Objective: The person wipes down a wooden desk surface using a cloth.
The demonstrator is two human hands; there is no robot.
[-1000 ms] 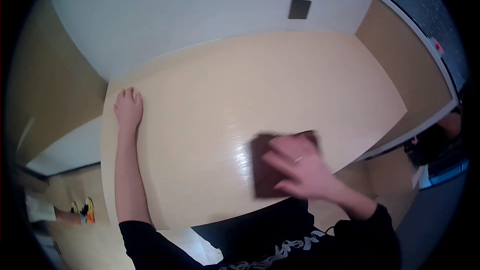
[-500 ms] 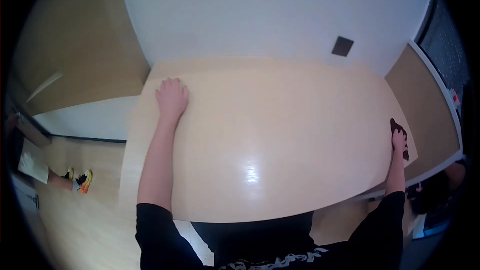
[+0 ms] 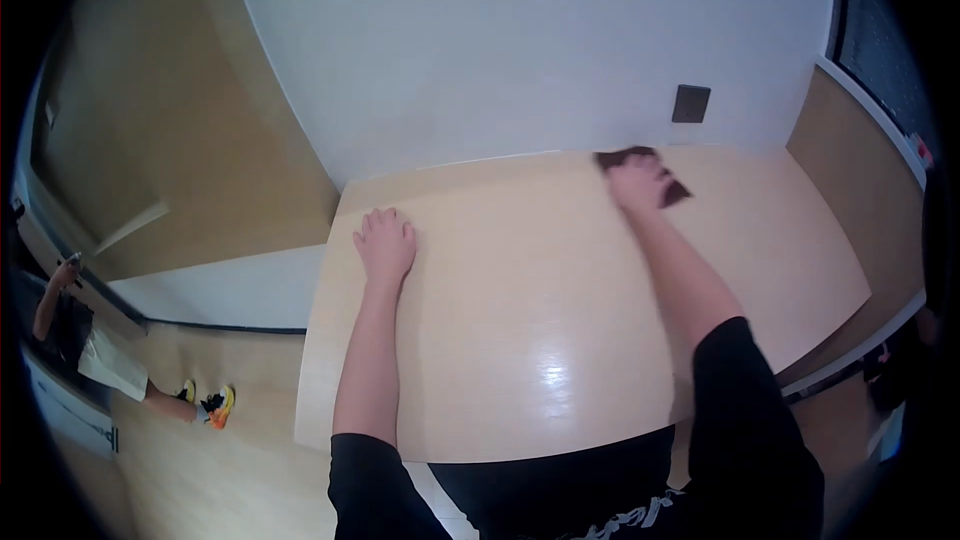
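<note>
My left hand [image 3: 386,244] lies flat on the light wood tabletop [image 3: 500,300], toward its left side, with the fingers slightly spread and nothing in them. At the far edge, right of the middle, my right hand [image 3: 640,183] grips a dark brown cloth [image 3: 674,192] and presses it against the tabletop. Corners of the cloth stick out on both sides of the hand. Motion blurs the right hand's fingers a little.
A white wall [image 3: 520,50] rises behind the table, with a dark socket plate [image 3: 691,104] on it. Wood panels [image 3: 838,155] border the right side. On the left, a person [image 3: 115,360] in yellow-orange shoes stands on the wood floor.
My right hand has carried the cloth from the table's right edge to its far edge, moving left and away from me. My left hand stays on the tabletop; the view has shifted.
</note>
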